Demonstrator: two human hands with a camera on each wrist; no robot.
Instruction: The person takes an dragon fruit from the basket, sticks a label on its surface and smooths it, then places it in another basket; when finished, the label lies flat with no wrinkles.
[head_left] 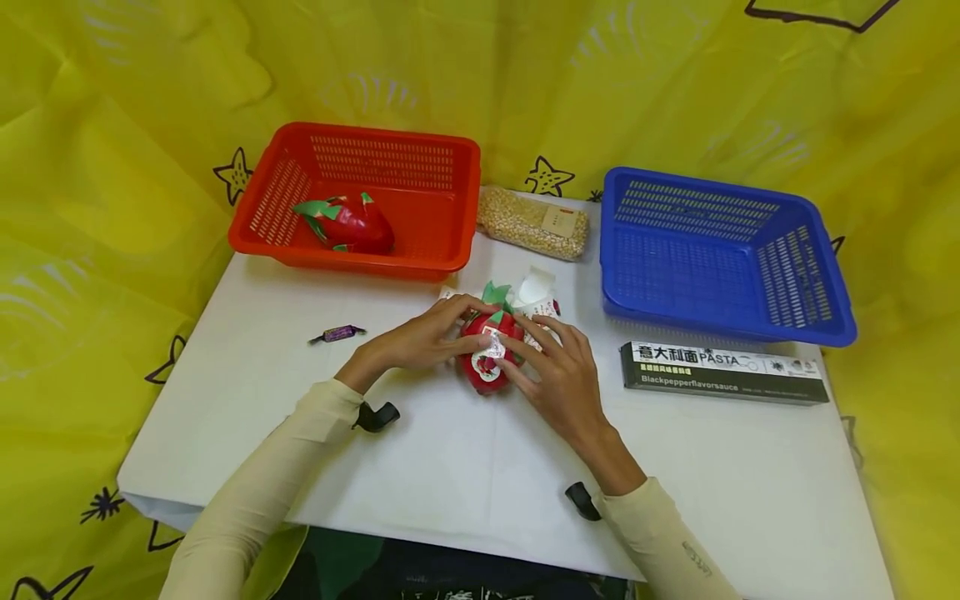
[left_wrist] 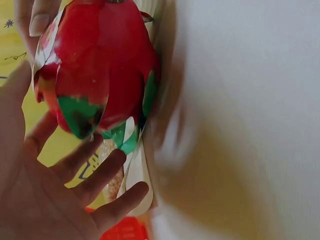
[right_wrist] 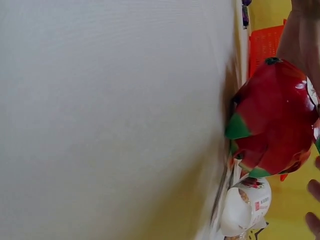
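Observation:
A red dragon fruit [head_left: 487, 327] with green-tipped scales sits on the table between both hands, bearing a white label [head_left: 489, 363] with a fruit picture on its upper side. My left hand [head_left: 423, 337] holds the fruit between thumb and forefinger. Its other fingers spread beside the fruit in the left wrist view. Fingertips of my right hand [head_left: 558, 379] press on the label from the other side. Behind the fruit lies a roll of labels [head_left: 536, 287], partly hidden. The right wrist view shows the dragon fruit [right_wrist: 275, 120] side-on.
A red basket [head_left: 450, 212] at the back left contains another dragon fruit [head_left: 352, 223]. Beside it lies a bag of beans or grains [head_left: 528, 223]. A blue basket [head_left: 675, 250] stands at the right, behind a pasta box [head_left: 723, 375]. A wrapped candy [head_left: 337, 334] lies left.

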